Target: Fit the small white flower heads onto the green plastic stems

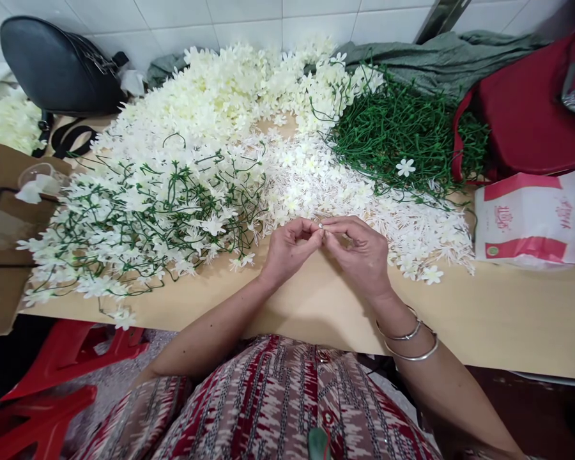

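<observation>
My left hand (290, 250) and my right hand (361, 252) meet fingertip to fingertip over the front part of the table. Both pinch a tiny white piece (321, 225) between them; most of it is hidden by the fingers. Loose white petals and thin white stamens (364, 198) lie just beyond the hands. To the left is a heap of white flowers on green stems (172, 211). Bare green stems (388, 137) are piled at the back right, with one white flower (405, 167) on top.
Cream blossoms (220, 89) are heaped at the back. A black bag (60, 67) and cardboard box (4, 223) stand left, a red bag (536, 108) and white-red paper bag (527, 220) right. Red stools (71, 358) are below the table's (483, 313) left front edge.
</observation>
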The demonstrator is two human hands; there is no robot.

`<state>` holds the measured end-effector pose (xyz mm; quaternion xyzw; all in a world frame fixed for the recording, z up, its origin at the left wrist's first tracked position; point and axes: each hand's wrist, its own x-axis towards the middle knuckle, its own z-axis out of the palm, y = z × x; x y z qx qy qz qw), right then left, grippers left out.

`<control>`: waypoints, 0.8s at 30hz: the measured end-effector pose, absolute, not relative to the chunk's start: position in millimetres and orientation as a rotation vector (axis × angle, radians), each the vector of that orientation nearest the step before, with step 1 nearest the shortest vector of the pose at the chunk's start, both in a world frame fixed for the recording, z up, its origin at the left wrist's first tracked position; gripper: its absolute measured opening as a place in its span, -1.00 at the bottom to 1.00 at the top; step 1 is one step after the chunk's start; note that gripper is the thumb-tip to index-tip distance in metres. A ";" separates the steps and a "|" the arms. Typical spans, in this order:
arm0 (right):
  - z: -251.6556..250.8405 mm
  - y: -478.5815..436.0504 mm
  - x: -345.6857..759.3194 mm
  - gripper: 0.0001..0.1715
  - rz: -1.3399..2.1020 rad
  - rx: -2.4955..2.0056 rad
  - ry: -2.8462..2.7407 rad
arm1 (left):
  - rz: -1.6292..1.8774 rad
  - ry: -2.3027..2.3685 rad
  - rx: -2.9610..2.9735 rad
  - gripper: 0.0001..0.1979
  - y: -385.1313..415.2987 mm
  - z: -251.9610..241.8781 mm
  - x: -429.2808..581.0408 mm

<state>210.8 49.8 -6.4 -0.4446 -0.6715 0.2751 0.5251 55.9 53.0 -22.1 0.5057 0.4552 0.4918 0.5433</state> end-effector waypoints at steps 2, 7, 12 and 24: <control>-6.7 49.9 210.8 -0.90 0.692 -1.057 -1.589 | 1.172 1.075 1.237 -0.71 52.9 -21.3 55.1; -6.4 50.3 213.1 -0.93 0.742 -1.057 -1.547 | 1.189 1.021 1.335 -0.72 52.4 -15.6 53.1; -3.7 49.9 215.7 -0.92 0.789 -1.071 -1.548 | 1.217 0.975 1.234 -0.71 53.7 -11.9 51.5; -2.4 50.7 217.6 -0.87 0.714 -1.059 -1.659 | 1.182 1.012 1.401 -0.75 54.8 -18.8 48.4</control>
